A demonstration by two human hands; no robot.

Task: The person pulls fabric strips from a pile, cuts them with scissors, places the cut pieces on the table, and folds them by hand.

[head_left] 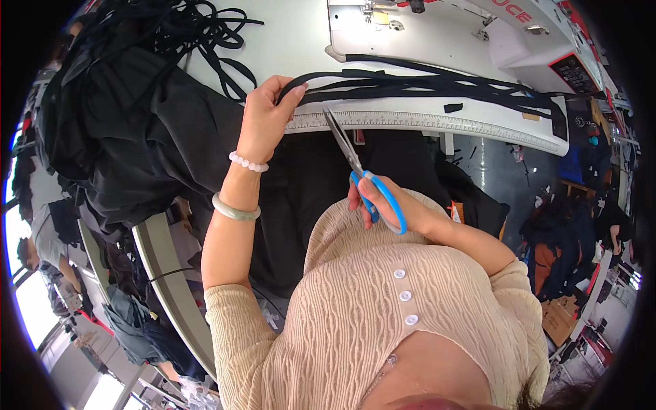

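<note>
- The right hand [403, 205] grips blue-handled scissors [354, 162], blades pointing ahead of it toward the left hand's side.
- Ahead and left of it, the left hand [266, 109] pinches black strips [424, 83], which run rightward from its fingers.
- Just right of the left hand, a ruler [410, 121] lines the near edge of the tabletop [287, 41].
- Black fabric [164, 130] heaps left of that hand.
- Beyond it sits a sewing machine [533, 51].
- Well right of the right hand stands a cardboard box [560, 320], contents indistinct.
</note>
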